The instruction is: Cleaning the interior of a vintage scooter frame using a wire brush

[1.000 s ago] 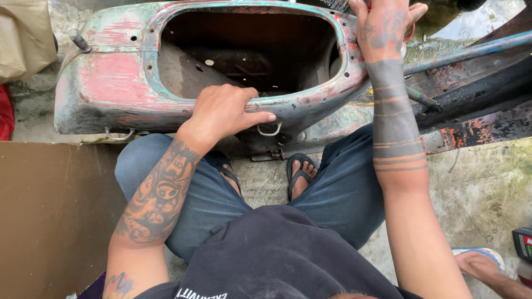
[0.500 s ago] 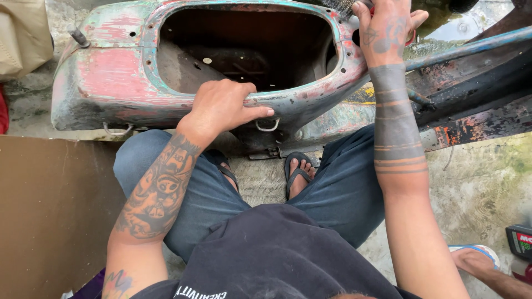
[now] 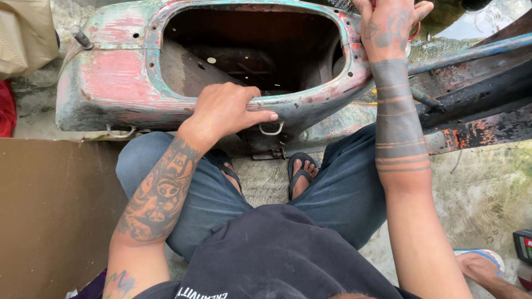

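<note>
Left hand [image 3: 224, 111] laid over the near rim of the old scooter body [image 3: 119, 83], fingers [image 3: 260, 115] stretched flat along the metal edge, pressing rather than clenched, nothing held inside the palm. Just below those fingertips, a small wire loop [image 3: 271, 130] hanging from the shell's underside. Beyond the knuckles, the dark open cavity [image 3: 249, 47] of the shell, rusty and flaked with red and turquoise paint. Right hand [image 3: 390, 25] up at the far right end of the rim, fingers curled around something red [image 3: 415, 30]; too little visible to tell what. Right of that hand, a bluish tube [image 3: 471, 52] running off to the frame edge. Under both forearms, blue jeans [image 3: 343, 194] and a sandalled foot [image 3: 302, 174] on concrete. Left of the left forearm, a brown board [image 3: 50, 216].
</note>
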